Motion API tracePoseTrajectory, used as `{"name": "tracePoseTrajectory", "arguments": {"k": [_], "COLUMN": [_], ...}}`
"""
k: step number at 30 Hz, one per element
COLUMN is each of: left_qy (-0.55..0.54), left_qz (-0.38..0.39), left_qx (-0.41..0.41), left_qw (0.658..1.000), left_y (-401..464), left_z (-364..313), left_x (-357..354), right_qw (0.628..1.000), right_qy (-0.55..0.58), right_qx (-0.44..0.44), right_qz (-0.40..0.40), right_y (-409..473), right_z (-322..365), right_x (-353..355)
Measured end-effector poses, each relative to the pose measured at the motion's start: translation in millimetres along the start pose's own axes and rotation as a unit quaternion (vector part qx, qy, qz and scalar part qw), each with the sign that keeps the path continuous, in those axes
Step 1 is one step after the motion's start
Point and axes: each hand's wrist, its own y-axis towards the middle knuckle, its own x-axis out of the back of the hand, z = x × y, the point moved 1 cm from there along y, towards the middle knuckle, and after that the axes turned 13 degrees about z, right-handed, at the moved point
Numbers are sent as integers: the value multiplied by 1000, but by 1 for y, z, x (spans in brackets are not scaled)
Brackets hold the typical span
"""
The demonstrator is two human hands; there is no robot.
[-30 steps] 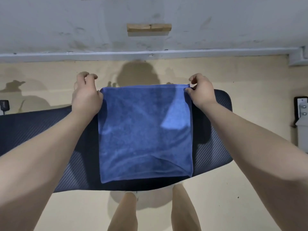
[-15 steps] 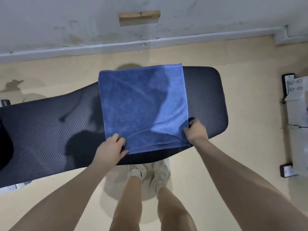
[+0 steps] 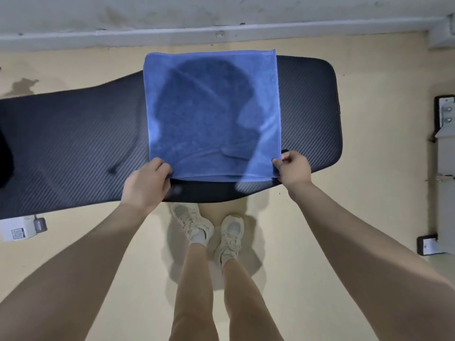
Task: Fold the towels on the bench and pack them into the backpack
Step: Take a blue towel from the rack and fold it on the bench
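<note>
Pale sneakers (image 3: 206, 227) on beige floor (image 3: 332, 212). Left hand (image 3: 147, 183), right hand (image 3: 293, 168): fingers pinching near corners of blue towel (image 3: 211, 114), flat across dark textured worktop (image 3: 73, 143). Beyond: grey wall (image 3: 147, 13), pale baseboard (image 3: 320, 27).

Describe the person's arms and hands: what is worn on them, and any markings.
Both arms are bare all the way up the frame, with no sleeves in view. The left hand and the right hand wear no gloves; no rings, watch or wristband show. No markings are visible on either arm.
</note>
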Motion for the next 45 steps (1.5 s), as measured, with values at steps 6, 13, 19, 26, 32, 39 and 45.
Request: {"name": "tracePoseTrajectory", "arguments": {"k": [6, 13, 19, 26, 32, 39, 45], "left_qy": [-15, -58, -287, -337, -554, -668, -634], "left_qz": [-33, -21, -81, -31, 7, 11, -46], "left_qx": [-82, 76, 241, 312, 230, 336, 300], "left_qw": [996, 995, 924, 887, 800, 664, 711], "left_y": [-25, -26, -15, 3, -15, -21, -23], "left_z": [18, 24, 8, 20, 36, 48, 28], "left_x": [3, -28, -26, -14, -4, -19, -22], "right_qw": [998, 992, 995, 994, 997, 995, 992], "right_qy": [-11, -120, -86, -105, -65, 51, 89], "right_qx": [0, 28, -1, -21, -29, -59, -75], "right_qz": [55, 11, -41, -12, -30, -59, -42], "right_y": [-8, -5, -13, -19, -26, -37, -42], "right_z": [-13, -22, -26, -19, -16, -32, -28], "right_x": [6, -10, -29, -32, -31, -67, -87]}}
